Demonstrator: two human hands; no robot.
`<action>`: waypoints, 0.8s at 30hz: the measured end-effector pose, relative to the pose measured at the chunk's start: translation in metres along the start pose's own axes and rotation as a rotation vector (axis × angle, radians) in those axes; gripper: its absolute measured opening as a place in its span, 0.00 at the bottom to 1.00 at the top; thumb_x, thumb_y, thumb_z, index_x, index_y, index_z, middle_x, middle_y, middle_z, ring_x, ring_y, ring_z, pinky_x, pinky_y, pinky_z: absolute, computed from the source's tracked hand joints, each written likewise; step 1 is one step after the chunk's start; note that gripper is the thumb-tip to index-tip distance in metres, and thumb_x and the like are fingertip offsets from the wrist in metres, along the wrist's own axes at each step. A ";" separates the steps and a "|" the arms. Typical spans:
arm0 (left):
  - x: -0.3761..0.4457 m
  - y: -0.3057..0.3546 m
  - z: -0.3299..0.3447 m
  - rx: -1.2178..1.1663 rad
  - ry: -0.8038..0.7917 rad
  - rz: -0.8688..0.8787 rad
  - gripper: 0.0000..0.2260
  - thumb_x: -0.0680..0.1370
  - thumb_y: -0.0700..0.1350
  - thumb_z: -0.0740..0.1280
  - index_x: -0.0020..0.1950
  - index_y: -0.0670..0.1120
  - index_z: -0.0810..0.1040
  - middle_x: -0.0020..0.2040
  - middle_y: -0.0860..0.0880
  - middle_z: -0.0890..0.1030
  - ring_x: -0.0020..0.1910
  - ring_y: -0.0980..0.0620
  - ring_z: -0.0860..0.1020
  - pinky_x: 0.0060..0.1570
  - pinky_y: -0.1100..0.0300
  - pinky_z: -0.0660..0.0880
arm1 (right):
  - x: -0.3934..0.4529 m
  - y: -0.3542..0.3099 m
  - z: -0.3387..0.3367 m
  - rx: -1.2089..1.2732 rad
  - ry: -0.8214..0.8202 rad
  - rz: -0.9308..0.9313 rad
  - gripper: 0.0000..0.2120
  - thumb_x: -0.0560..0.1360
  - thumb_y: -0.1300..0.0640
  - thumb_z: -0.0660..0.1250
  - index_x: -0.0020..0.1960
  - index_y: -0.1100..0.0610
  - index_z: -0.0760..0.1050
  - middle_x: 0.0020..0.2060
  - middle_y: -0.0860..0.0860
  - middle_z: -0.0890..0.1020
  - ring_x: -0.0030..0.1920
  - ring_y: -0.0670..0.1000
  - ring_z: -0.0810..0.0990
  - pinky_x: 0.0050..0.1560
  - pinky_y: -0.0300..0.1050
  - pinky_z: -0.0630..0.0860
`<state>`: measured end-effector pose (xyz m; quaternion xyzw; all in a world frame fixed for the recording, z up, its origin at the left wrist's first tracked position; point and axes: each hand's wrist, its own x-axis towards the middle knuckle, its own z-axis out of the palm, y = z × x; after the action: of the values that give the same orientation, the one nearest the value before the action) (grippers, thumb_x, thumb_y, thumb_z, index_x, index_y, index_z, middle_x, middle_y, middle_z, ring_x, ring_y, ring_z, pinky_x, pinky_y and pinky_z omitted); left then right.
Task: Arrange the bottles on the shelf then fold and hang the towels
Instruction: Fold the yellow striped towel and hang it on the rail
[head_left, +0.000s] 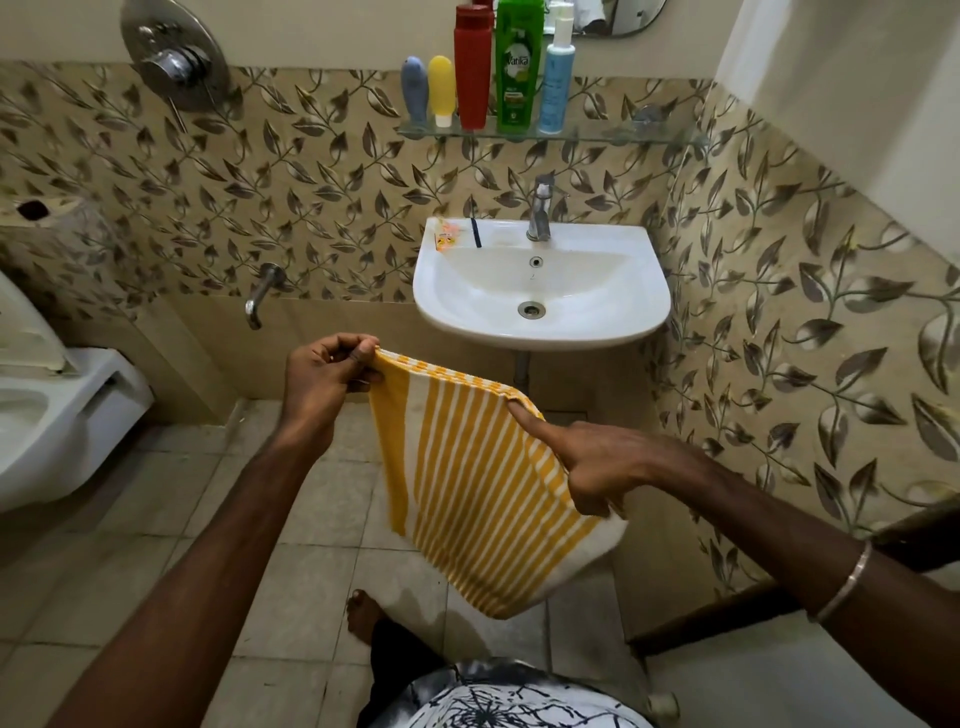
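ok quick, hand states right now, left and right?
Left hand: closed, pinching the top corner of the striped towel.
Right hand: closed, gripping the same towel's opposite edge, forefinger stretched along it.

Towel (478, 478): yellow-and-white stripes. Shelf bottles: grey-blue (414, 89), yellow (441, 85), red (472, 73), green (518, 67), light blue with white cap (556, 78). Sink (540, 291): white. Wall tiles (322, 171): beige, grey-brown leaf pattern. Floor (291, 519): beige tiles. Shirt (498, 699): white, dark blue print.

left hand (324, 376) pinches towel (483, 483) corner | right hand (597, 465) grips edge
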<state>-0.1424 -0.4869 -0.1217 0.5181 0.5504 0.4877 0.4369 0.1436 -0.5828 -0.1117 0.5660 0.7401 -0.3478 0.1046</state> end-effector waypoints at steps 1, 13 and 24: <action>-0.003 -0.001 0.002 0.014 0.001 -0.002 0.06 0.79 0.42 0.69 0.54 0.45 0.83 0.44 0.49 0.84 0.41 0.53 0.81 0.39 0.60 0.79 | 0.001 -0.002 -0.001 0.068 0.011 0.013 0.65 0.65 0.67 0.73 0.75 0.35 0.26 0.62 0.59 0.78 0.50 0.58 0.82 0.48 0.57 0.84; -0.085 -0.019 0.075 -0.200 -0.114 -0.051 0.06 0.74 0.35 0.73 0.47 0.43 0.86 0.42 0.46 0.87 0.42 0.49 0.85 0.42 0.53 0.83 | 0.027 -0.026 -0.010 0.975 0.300 0.157 0.58 0.69 0.76 0.65 0.80 0.42 0.32 0.35 0.63 0.82 0.29 0.60 0.81 0.34 0.60 0.83; -0.104 -0.024 0.104 -0.128 -0.131 0.097 0.08 0.74 0.40 0.75 0.53 0.44 0.85 0.46 0.49 0.86 0.47 0.51 0.85 0.47 0.44 0.83 | 0.025 -0.027 -0.019 1.074 0.477 0.163 0.56 0.71 0.75 0.63 0.80 0.46 0.30 0.43 0.64 0.80 0.24 0.59 0.81 0.30 0.54 0.82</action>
<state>-0.0351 -0.5810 -0.1631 0.5460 0.4627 0.5075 0.4798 0.1153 -0.5547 -0.1002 0.6574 0.4175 -0.5275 -0.3394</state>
